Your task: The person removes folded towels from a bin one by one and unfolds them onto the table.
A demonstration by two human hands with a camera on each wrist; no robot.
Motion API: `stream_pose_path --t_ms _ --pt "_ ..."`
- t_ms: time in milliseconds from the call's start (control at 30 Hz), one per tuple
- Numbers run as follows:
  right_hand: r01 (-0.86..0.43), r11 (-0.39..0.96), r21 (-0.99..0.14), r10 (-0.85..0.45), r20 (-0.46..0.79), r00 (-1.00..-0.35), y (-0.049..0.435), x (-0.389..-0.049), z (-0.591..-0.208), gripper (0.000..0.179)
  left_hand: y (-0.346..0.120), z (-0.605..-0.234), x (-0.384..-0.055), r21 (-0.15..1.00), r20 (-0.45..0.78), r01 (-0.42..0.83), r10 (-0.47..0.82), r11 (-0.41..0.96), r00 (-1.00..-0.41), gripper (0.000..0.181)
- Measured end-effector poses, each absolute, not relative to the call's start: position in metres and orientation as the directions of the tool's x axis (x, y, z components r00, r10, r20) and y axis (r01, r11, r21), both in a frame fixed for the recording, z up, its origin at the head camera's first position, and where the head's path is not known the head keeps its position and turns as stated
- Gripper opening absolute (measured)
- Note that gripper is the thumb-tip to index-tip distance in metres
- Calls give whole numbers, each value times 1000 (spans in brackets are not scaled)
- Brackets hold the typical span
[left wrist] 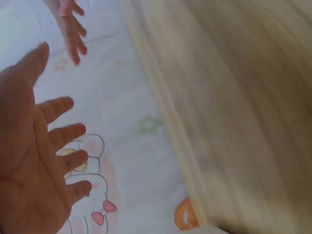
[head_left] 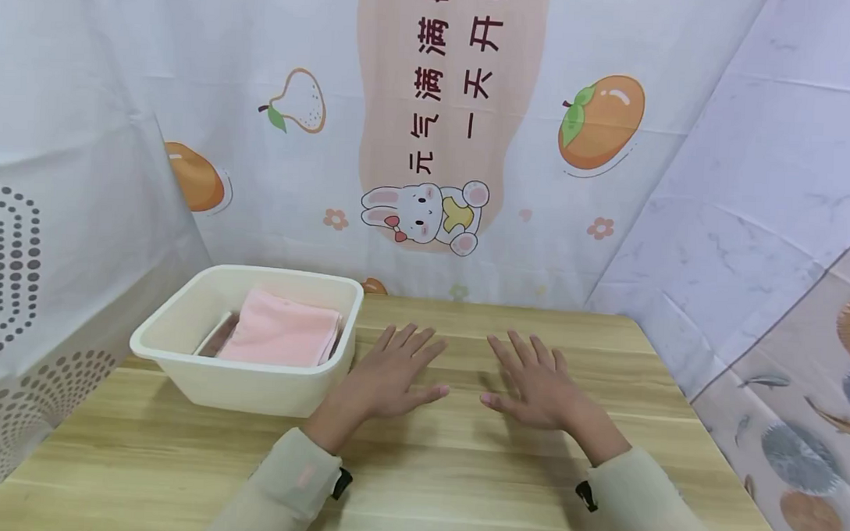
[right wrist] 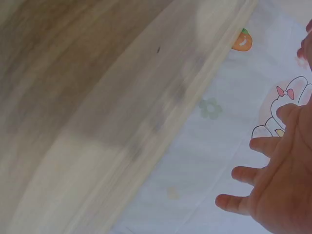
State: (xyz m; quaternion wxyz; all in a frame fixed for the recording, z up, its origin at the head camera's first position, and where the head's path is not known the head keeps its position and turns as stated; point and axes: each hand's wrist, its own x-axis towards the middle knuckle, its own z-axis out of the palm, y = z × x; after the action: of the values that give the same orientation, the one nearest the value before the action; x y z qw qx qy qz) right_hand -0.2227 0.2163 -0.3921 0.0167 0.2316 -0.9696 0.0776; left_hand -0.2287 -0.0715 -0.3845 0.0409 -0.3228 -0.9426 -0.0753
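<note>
My left hand point(head_left: 388, 375) hovers over the wooden table with its fingers spread, just right of a cream plastic basin point(head_left: 252, 386). Across a gap from it, my right hand point(head_left: 539, 387) is held the same way, palm down and fingers apart. Neither hand holds anything. Inside the basin lies a folded pink cloth point(head_left: 282, 329), with a brownish item with a pale edge point(head_left: 219, 335) partly hidden beside it. In the left wrist view the palm of the left hand point(left wrist: 31, 156) is bare; the right wrist view shows a bare right palm point(right wrist: 285, 180) too.
The wooden table point(head_left: 452, 485) ends at a printed white curtain point(head_left: 301, 183) at the back. More curtains hang at the left point(head_left: 57, 128) and right point(head_left: 737, 183). Each wrist has a dark strap piece at the sleeve cuff.
</note>
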Motion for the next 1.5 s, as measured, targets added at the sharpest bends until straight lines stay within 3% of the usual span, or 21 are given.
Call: stream_pose_path --t_ms 400,700,1167,1500 --pt "-517 849 -110 -505 120 -855 213 -237 -372 91 -67 -346 -222 152 213 638 606 754 -767 72" --pt "-550 832 -64 -541 121 -832 200 -251 -350 95 -90 -324 -227 150 295 624 567 767 -769 70" --pt "-584 805 -106 -583 40 -811 160 -271 -315 94 -154 -310 -229 214 285 477 413 852 -865 72" --pt "-638 765 -87 -638 25 -770 121 -284 -300 92 -207 -310 -223 234 289 405 334 884 -897 74"
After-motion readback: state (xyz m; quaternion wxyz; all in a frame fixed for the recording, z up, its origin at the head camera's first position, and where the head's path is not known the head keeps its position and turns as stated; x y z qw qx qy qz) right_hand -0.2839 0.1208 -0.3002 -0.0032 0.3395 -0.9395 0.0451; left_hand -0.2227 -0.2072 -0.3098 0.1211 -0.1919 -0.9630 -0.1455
